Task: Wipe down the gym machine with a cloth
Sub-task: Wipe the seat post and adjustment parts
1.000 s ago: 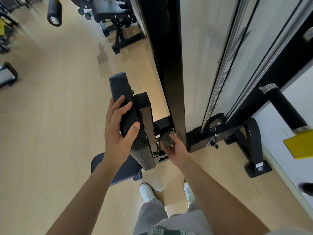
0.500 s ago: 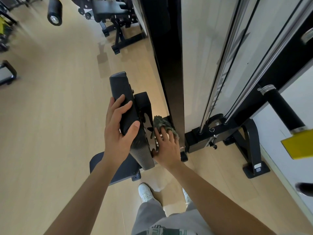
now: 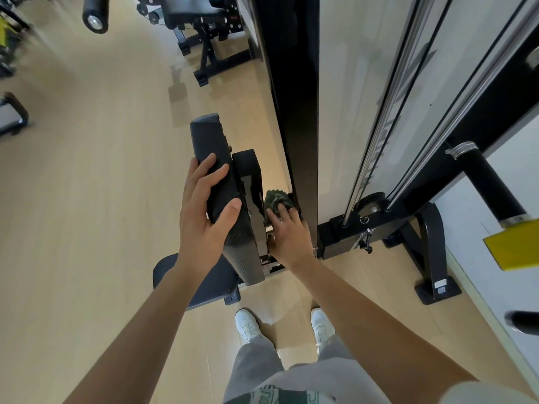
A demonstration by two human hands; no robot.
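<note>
A black padded backrest point(image 3: 217, 158) of the gym machine stands upright in front of me, above its seat pad point(image 3: 201, 284). My left hand point(image 3: 204, 217) grips the backrest's top edge, thumb on the near side. Behind the pad, my right hand point(image 3: 287, 231) presses a dark green cloth point(image 3: 275, 198) against the black metal bracket point(image 3: 250, 182) that carries the backrest. The fingers lie over the cloth; its upper edge sticks out past the fingertips.
A tall black upright point(image 3: 294, 97) and a white shroud with steel guide rods point(image 3: 379, 135) rise to the right. A black foot point(image 3: 431, 266) stands on the wooden floor. A yellow-tipped handle point(image 3: 513, 249) juts in at right. Other machines point(image 3: 204, 27) stand at the back.
My right hand has carried the cloth from low by the frame's base up along the bracket behind the backrest. My left hand has kept its grip on the pad.
</note>
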